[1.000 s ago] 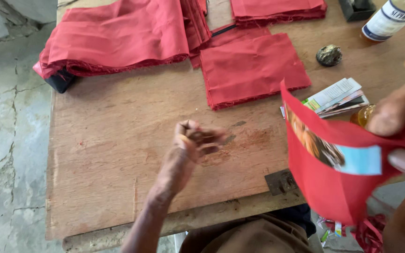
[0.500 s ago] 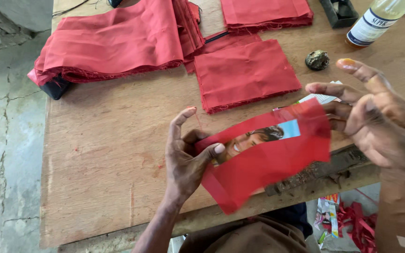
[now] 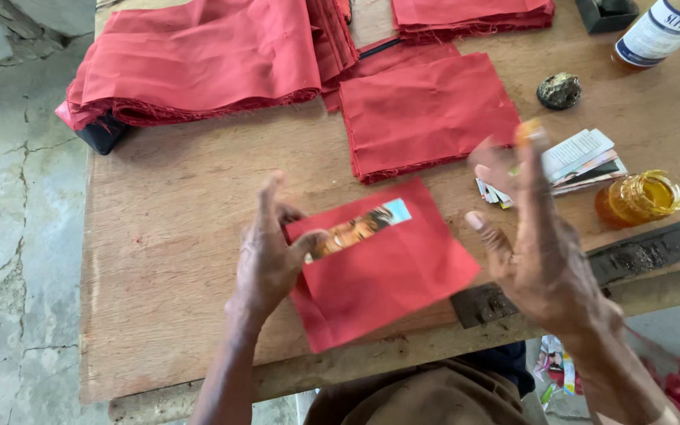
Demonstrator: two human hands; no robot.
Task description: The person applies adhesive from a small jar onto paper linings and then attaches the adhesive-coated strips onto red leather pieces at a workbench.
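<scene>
L hand (image 3: pixel 269 264) pinches red cloth piece (image 3: pixel 387 271) at its L edge; cloth runs rightward toward R hand (image 3: pixel 533 252), fingers spread, empty.

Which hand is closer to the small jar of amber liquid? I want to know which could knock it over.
Right. The right hand hovers open just beside the jar, not touching. The left hand grips the red cloth piece, well across the table.
</scene>
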